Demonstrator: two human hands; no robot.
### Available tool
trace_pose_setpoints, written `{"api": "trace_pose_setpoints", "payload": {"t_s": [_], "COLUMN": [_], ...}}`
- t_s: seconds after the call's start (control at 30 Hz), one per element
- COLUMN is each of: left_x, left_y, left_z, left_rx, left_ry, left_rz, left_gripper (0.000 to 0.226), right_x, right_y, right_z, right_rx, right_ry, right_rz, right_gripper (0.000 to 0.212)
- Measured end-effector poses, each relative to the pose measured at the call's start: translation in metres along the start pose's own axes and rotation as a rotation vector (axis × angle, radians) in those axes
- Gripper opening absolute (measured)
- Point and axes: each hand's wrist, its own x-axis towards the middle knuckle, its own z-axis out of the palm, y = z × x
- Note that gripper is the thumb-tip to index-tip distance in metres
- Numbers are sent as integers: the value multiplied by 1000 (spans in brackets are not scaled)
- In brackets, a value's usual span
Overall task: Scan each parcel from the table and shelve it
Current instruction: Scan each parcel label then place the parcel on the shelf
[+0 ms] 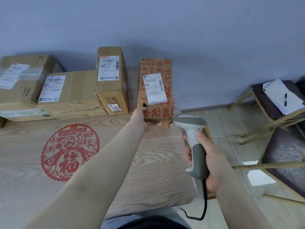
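Gripping the near left corner of the red-printed box [155,90], the left hand [141,117] has its thumb on top and its fingers tucked under the front edge. Along the back of the table [148,159], starting far left, sit a flat carton [21,83], a second carton [71,95] leaning against it, then a tall box [112,80] standing upright, all with white labels facing up. The red-printed box stands just beside the tall one, at the table's right end. Further right, the right hand [212,164] is wrapped around the handle of a grey scanner [194,146], its head close to that box. A chair [272,104] holding papers stands well apart.
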Motion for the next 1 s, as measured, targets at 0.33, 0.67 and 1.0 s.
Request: {"api": "trace_pose_setpoints", "payload": {"t_s": [0.33,0.67,1.0], "left_x": [-62,-70,-41], "left_y": [-64,-84,-86], "left_z": [-149,-218,-217], "left_rx": [102,147,457], "left_ry": [44,95,5], "left_rz": [-101,-168,-31], "left_gripper": [16,55,81], "right_x": [-24,-31,-33], "right_y": [0,12,22], "right_z": [-3,33,43], "right_rx": [-17,-165,-258], "right_ry": [-11,-162,-220], "right_rz": [-31,7,54], "right_gripper": [51,54,54]}}
